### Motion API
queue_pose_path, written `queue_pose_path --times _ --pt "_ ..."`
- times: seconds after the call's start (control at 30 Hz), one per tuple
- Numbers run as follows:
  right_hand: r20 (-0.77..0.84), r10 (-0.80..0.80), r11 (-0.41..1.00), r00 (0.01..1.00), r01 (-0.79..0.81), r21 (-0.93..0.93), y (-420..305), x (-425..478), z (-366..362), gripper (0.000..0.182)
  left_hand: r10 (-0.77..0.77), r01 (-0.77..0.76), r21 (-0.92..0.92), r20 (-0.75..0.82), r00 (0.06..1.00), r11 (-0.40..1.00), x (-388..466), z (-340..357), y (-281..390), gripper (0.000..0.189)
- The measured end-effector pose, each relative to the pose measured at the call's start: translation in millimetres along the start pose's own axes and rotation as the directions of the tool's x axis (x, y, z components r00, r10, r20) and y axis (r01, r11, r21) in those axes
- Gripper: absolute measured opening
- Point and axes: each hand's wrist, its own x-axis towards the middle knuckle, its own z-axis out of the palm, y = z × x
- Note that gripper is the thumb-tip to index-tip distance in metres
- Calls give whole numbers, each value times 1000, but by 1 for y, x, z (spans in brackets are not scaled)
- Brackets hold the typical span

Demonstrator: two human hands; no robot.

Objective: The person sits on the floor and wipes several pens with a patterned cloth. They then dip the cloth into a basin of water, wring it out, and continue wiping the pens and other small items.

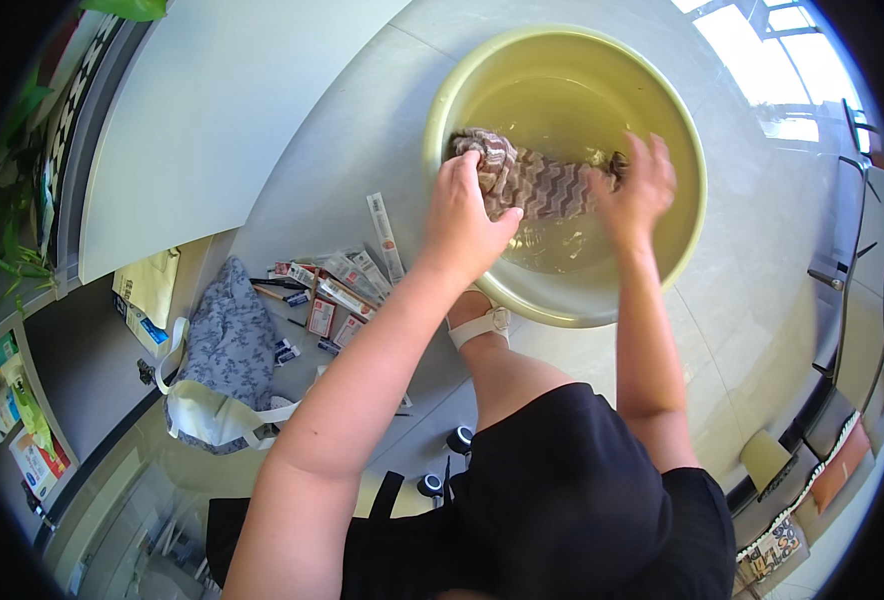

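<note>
A brown and beige zigzag-patterned cloth (550, 186) stretches across the inside of a round yellow-green plastic basin (693, 150) holding shallow water. The cloth's left end is bunched into a wet lump. My left hand (466, 217) grips that lump, fingers curled over it and thumb along its near side. At the cloth's right end is my right hand (640, 191), blurred, its fingers raised and spread. The thumb of that hand is close to the cloth; whether it touches is hard to see.
Several small boxes and packaged pens (348, 281) lie scattered on the tiled floor (322, 161), left of the basin. Beside them slumps a blue floral bag (232, 337). A white cabinet panel (216, 97) rises at the left. My sandalled foot (479, 319) touches the basin's near side. Chairs line the far right.
</note>
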Motion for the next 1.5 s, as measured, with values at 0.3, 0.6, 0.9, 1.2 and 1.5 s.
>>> queue_pose_path --times 0.3,0.6,0.9,1.2,1.5 --pt "773 -160 960 614 278 -22 -51 -27 67 107 -12 19 -120 56 998 993 -31 -1 4 37" --pt "627 220 967 748 -253 -37 4 -24 73 40 -48 87 -229 172 984 970 -46 4 10 24" --pt "2 206 362 979 -78 929 -14 10 -62 20 -71 114 -213 201 977 970 -48 2 9 21" --pt "518 147 974 843 -216 74 28 -11 -12 26 -248 411 -428 386 888 805 -54 22 15 24" --pt "593 223 942 774 -14 -335 10 -25 75 56 -309 673 -512 623 719 535 -43 20 31 28"
